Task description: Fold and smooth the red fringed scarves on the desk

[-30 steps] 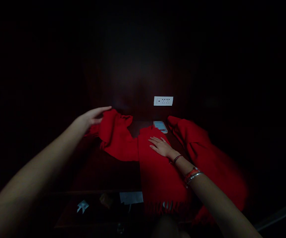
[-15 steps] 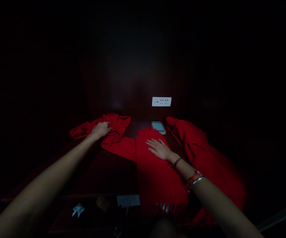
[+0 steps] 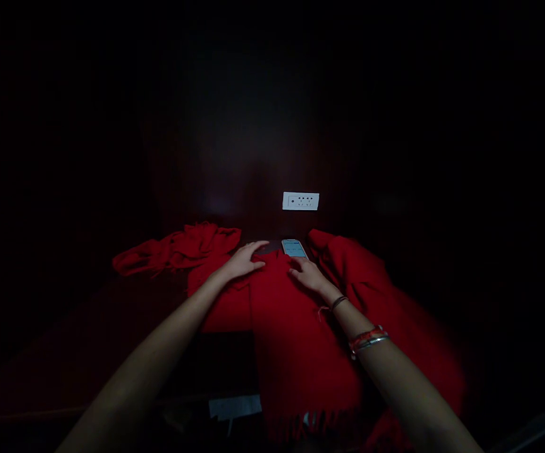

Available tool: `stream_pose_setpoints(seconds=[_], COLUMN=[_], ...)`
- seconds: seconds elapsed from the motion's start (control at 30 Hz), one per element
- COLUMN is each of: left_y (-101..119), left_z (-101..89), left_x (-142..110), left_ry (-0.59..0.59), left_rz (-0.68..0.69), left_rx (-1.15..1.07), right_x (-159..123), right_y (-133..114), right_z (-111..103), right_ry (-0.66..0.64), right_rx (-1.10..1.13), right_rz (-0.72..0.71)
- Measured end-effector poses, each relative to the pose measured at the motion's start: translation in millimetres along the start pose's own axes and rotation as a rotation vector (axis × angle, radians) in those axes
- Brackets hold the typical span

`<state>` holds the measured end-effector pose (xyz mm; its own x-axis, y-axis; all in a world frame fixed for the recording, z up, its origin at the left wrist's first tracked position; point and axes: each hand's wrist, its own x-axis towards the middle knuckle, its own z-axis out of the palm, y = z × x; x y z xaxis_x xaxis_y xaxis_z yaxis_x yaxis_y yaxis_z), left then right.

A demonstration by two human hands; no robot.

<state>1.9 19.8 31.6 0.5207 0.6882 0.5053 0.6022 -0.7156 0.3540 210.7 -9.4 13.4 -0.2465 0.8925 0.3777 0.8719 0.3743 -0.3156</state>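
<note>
In the head view, the room is very dark, with a faint glow on the brownish-red wall [image 3: 248, 138]. A white socket plate [image 3: 301, 201] is set in this wall, above the far side of the dark, faintly red table [image 3: 131, 333].

The red scarf [image 3: 296, 333] lies on the table, spread flat in the middle, its fringe hanging towards the near edge. Bunched red cloth [image 3: 173, 251] lies to the left, and a larger red heap [image 3: 381, 296] on the right. A lit phone [image 3: 293, 247] rests just beyond the scarf. Below the table's near edge, a pale sheet [image 3: 235, 408] shows dimly.

The left hand [image 3: 242, 262] is at the scarf's far left part, thumb held apart from the outstretched fingers. The right hand [image 3: 309, 275] is at its far edge beside the phone, fingers bent; whether they pinch the scarf, I cannot tell. Bracelets [image 3: 369, 340] circle the right forearm.
</note>
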Motion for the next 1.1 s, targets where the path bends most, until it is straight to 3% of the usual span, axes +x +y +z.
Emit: stream_pose_setpoints(seconds=[0.1, 0.2, 0.33, 0.43, 0.67, 1.0, 1.1], left_y=[-5, -17, -26, -24, -19, -29, -31], left_z=[29.8, 39.7, 24.8, 11.7, 8.8, -4.8, -1.1], left_x=[-8, -15, -18, -20, -26, -32, -31], left_ry=[-0.106, -0.209, -0.180, -0.230, -0.325, -0.318, -0.301], left_rz=[-0.014, -0.062, -0.205, -0.282, -0.106, -0.469, -0.470], left_rx=[0.042, 0.072, 0.015, -0.080, -0.141, -0.084, -0.082], right_x=[10, 17, 14, 7, 0, 3, 2], right_y=[2, 7, 17, 22, 15, 35, 32], right_z=[3, 10, 10, 4, -3, 7, 5], right_ry=[-0.144, -0.164, -0.078, -0.078, -0.085, -0.130, -0.031], right_rx=[-0.067, -0.108, -0.021, 0.103, 0.154, 0.152, 0.099], right_rz=[-0.114, -0.090, -0.058, -0.084, -0.135, -0.047, -0.020])
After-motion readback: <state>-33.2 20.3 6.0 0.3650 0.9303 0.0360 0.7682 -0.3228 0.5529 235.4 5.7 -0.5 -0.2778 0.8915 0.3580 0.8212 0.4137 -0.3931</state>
